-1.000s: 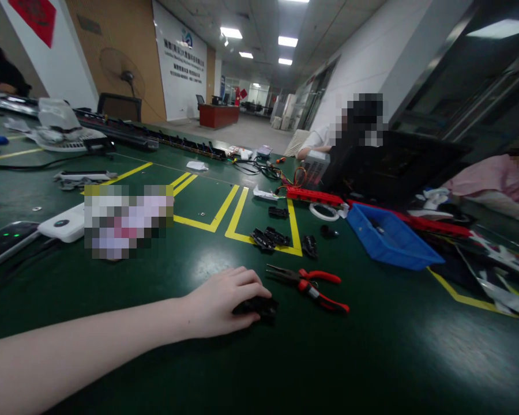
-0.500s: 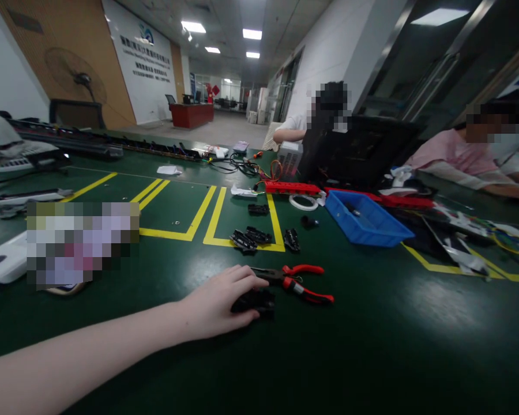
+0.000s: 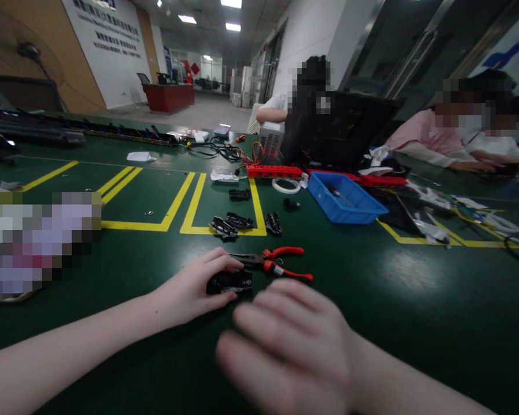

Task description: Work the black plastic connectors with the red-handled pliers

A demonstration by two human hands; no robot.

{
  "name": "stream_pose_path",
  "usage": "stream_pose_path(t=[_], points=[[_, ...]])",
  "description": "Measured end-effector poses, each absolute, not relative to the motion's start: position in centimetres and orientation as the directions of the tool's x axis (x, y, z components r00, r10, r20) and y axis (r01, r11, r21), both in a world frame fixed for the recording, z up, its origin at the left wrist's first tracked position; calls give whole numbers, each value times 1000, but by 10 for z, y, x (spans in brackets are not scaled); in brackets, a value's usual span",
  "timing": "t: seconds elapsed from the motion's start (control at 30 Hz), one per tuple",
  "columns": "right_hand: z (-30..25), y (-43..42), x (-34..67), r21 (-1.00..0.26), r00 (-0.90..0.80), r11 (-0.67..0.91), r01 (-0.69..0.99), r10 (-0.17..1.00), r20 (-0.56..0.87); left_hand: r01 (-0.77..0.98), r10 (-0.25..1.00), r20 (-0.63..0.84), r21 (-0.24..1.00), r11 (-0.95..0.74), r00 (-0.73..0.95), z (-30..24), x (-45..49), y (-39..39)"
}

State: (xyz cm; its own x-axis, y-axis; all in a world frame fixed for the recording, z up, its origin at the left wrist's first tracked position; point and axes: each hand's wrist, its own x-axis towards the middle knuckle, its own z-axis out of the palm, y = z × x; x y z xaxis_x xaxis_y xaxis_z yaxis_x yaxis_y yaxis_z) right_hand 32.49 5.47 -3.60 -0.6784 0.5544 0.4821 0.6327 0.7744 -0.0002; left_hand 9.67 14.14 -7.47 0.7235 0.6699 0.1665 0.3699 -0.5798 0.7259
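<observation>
- Currently, left hand (image 3: 203, 282) reaches in from lower left, wrist low, thumb and fingers grasping one black part (image 3: 239, 282) on the tabletop at frame centre.
- Right hand (image 3: 294, 346), lower centre-right: motion-blurred, fingers curled, back of hand toward camera; cannot tell whether it holds anything.
- Count: four similar loose black parts (image 3: 274, 223), centre of frame. One inside the yellow tape (image 3: 258, 207) outline, two touching at its near line, one just right of it.
- One pair of red-handled pliers (image 3: 263, 266), handles spread, just beyond left fingertips.
- One blue tray (image 3: 346, 213), right of centre; one white ring (image 3: 286, 185) to its left.
- Open green tabletop (image 3: 393, 300) stretches rightward from pliers, below tray's near edge.
</observation>
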Motion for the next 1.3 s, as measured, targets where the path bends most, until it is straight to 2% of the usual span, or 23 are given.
stream_pose_path(t=[0.03, 0.13, 0.2, 0.27, 0.47, 0.7, 0.97, 1.13, 1.3], points=[[-40, 71, 333, 1, -675, 766, 643, 566, 473, 365, 670, 170, 729, -579, 723, -74, 97, 142], [-60, 109, 362, 31, -548, 583, 812, 742, 387, 368, 666, 158, 730, -576, 729, -73, 97, 144], [-73, 122, 377, -33, -468, 502, 865, 826, 314, 366, 665, 153, 734, -572, 731, -73, 97, 146], [-81, 127, 385, -72, -451, 484, 872, 853, 264, 352, 660, 161, 742, -571, 734, -74, 97, 149], [-83, 123, 389, -12, -482, 519, 855, 802, 353, 339, 673, 156, 769, -543, 723, -75, 95, 152], [-82, 117, 403, 60, -455, 488, 871, 753, 475, 356, 711, 144, 787, -504, 688, -73, 95, 150], [-78, 119, 398, 107, -565, 603, 790, 649, 510, 352, 715, 140, 796, -493, 685, -72, 94, 151], [-77, 116, 397, 68, -587, 646, 760, 638, 499, 316, 685, 169, 792, -522, 708, -77, 93, 153], [-78, 115, 394, 154, -650, 682, 715, 567, 506, 288, 668, 191, 793, -537, 720, -80, 92, 154]])
